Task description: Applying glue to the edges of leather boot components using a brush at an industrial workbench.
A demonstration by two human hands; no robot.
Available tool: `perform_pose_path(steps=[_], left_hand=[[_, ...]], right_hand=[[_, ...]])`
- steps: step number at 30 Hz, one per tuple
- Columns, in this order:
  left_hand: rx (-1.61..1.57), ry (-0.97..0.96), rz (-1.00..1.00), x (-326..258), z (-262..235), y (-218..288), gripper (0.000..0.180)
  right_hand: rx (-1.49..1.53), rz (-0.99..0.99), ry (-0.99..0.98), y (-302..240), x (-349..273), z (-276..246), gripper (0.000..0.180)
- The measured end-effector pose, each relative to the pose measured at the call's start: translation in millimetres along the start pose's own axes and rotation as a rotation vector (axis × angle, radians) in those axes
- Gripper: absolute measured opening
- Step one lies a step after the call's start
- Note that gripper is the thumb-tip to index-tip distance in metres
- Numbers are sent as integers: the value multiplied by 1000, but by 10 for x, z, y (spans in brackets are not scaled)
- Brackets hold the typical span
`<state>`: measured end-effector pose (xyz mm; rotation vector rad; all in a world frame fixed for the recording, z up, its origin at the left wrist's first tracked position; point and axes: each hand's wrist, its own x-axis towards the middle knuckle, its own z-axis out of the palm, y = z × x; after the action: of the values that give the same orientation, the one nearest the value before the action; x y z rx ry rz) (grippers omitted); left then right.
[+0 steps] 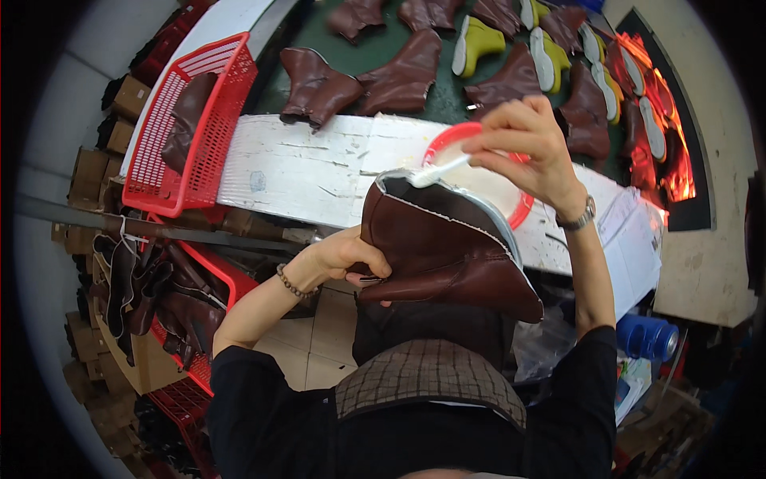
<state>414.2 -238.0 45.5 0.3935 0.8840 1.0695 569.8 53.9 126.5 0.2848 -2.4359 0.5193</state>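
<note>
My left hand (348,257) is closed on the left side of a brown leather boot upper (437,243), holding it up in front of me. The upper's raw, pale edge and grey lining face upward. In the closed fingers of my right hand (528,148) is a white brush (444,169). Its head meets the lining at the upper's top left edge. Just behind the upper stands a red-rimmed bowl (523,211) with whitish contents, partly hidden by my right hand and the upper.
Brown boot uppers (399,76) and yellow-green lasts with pale soles (479,49) lie on a green belt (343,57) beyond the white bench (307,164). Red baskets (209,140) with uppers stand at the left. An orange glow (678,152) shows at the belt's right end. A blue bottle (648,338) is at the right.
</note>
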Motion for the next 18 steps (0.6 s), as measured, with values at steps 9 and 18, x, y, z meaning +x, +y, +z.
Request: perform_pose_path(steps=[9, 18], left_hand=[[-413, 16, 271, -384, -300, 234, 67], [-529, 309, 748, -353, -993, 622, 60]], right_hand=[[239, 554, 318, 280, -469, 59, 18], [551, 1130, 620, 530, -2020, 584, 24]])
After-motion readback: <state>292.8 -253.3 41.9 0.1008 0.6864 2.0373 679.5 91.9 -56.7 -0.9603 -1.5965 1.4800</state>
